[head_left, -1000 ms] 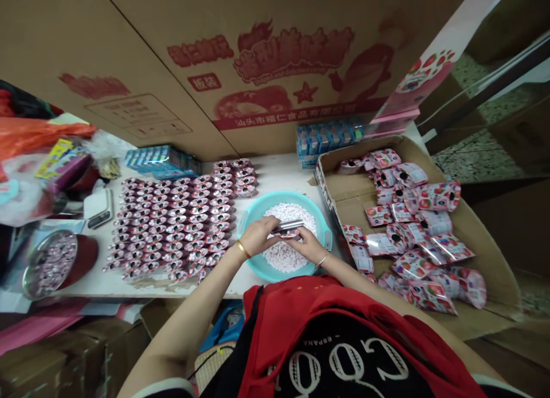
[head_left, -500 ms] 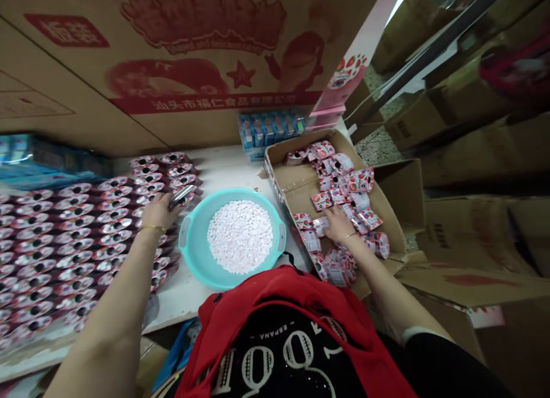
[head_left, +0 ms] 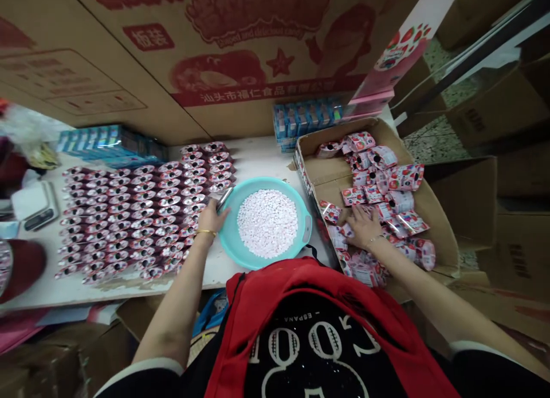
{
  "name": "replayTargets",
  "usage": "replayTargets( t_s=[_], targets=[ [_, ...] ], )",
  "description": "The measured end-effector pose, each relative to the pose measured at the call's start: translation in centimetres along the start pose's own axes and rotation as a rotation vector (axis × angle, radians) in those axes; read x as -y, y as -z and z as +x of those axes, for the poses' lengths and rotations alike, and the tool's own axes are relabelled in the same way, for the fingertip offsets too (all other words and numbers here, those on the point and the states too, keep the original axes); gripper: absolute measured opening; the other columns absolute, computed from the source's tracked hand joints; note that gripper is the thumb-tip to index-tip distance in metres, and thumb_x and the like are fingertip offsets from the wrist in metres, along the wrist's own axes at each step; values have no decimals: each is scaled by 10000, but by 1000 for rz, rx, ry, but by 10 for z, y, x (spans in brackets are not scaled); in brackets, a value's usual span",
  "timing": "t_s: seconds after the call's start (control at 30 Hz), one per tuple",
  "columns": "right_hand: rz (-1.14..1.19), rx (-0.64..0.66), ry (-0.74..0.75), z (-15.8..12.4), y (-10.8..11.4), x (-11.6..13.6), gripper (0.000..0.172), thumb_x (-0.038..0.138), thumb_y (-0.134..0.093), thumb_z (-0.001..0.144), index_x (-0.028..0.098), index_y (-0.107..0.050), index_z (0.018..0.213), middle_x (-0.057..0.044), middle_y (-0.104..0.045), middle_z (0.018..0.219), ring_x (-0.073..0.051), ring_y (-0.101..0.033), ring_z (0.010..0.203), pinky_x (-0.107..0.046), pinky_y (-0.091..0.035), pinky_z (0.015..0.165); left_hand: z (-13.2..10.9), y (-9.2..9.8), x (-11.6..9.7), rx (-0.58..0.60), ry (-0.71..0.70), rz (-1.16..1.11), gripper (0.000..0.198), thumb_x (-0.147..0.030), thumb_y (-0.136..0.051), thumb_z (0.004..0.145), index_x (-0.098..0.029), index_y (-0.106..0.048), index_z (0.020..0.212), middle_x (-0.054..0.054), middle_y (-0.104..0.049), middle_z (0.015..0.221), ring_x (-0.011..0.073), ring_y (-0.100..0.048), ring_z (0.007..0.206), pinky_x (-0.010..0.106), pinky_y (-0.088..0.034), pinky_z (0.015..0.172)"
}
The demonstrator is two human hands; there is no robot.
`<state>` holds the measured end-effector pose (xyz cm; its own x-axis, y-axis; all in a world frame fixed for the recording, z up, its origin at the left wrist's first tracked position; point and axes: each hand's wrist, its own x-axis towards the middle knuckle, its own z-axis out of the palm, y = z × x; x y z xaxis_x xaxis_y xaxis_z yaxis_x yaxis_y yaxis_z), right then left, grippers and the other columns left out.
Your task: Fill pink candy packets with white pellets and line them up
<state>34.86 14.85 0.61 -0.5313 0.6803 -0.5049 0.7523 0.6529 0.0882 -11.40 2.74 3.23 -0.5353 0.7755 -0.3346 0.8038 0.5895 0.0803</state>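
Observation:
My left hand (head_left: 209,219) is closed around a shiny metal tool (head_left: 224,198), its exact kind unclear, at the left rim of a turquoise basin (head_left: 232,246). Small white pellets (head_left: 267,223) form a heap in the basin. To the left stand rows of pink-and-white pouches (head_left: 141,215), upright with dark openings on top. On the right, my right hand (head_left: 363,227) reaches into a shallow cardboard box (head_left: 324,172), fingers spread over loose strawberry-printed packets (head_left: 404,177). Its fingertips touch the packets, and I see none lifted.
Blue wrapped packs (head_left: 114,146) stand at the back left, and more blue packs (head_left: 301,123) behind the basin. A large printed carton (head_left: 240,114) walls off the back. A white scale (head_left: 36,206) and a red container (head_left: 26,266) sit far left. Cartons (head_left: 515,255) crowd the right.
The view has swung left, bringing the scale and red container into sight. My left hand has moved with the metal tool to the basin's rim. My right hand's fingers are spread wider in the box.

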Motion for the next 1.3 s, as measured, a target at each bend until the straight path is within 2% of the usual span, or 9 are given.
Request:
replayTargets(
  t_s=[0.23,0.43,0.53,0.63,0.77,0.87,0.97,1.1,1.3],
  targets=[
    [-19,-176,-112,-10,-16,28,415,289,-574,751,106,-595,1124,-252,-546,1240,-373,-470,1164,-539,-157,1050,-18,37,-14,-51,-65,40,462,-534,-494,801,-192,-505,1112,75,-664,866,236,-630,804,279,-405,652],
    [111,-184,-91,0,-6,21,347,203,-500,784,83,-598,1095,-238,-610,1116,-317,-550,1047,-512,-241,1031,-9,23,-5,-65,-44,45,489,-542,-474,813,-183,-495,1145,104,-664,905,262,-629,840,307,-422,680],
    [412,-296,-190,1,12,13,416,242,-453,820,116,-518,1212,-182,-627,1096,-285,-585,988,-466,-367,953,-1,9,3,-27,22,84,469,-499,-471,827,-173,-490,1163,125,-658,931,289,-624,875,339,-437,716],
    [843,-601,-257,-2,40,12,538,335,-482,834,155,-393,1333,-151,-547,1251,-266,-524,1143,-421,-396,973,4,-2,13,-9,-7,53,417,-448,-474,837,-170,-502,1147,133,-629,1006,283,-608,922,355,-448,768],
    [1356,-883,-317,-6,79,27,614,392,-618,759,210,-418,1310,-91,-471,1352,-236,-457,1245,-420,-352,1059,1,-7,21,-184,-197,-70,404,-358,-440,866,-125,-459,1197,176,-517,1174,268,-543,1039,374,-442,866],
    [1826,-701,-317,-6,98,50,523,401,-642,737,228,-508,1211,-66,-609,1183,-226,-601,1062,-415,-487,924,-4,-13,14,-123,-394,-78,303,-252,-405,877,-123,-487,1138,146,-540,1068,247,-523,1025,378,-428,902],
    [2111,-450,-217,-3,108,80,455,371,-695,696,226,-574,1110,-48,-678,1057,-223,-650,958,-391,-539,845,-5,-29,-5,37,-414,35,275,-171,-384,866,-124,-512,1105,142,-541,1042,254,-508,1024,388,-415,900],
    [2137,-298,-54,3,102,111,418,330,-730,682,235,-599,1068,-37,-677,1100,-210,-632,1013,-389,-508,921,-3,-60,-40,72,-359,78,344,-116,-267,885,-112,-513,1125,186,-508,1103,290,-480,1051,444,-399,876],
    [2013,-340,-48,8,82,122,421,294,-747,681,246,-587,1068,-9,-659,1110,-177,-603,1029,-364,-448,991,-37,-93,-65,239,-536,-4,324,-108,-347,870,-193,-526,1126,131,-518,1161,255,-471,1069,437,-382,917]
  ],
)
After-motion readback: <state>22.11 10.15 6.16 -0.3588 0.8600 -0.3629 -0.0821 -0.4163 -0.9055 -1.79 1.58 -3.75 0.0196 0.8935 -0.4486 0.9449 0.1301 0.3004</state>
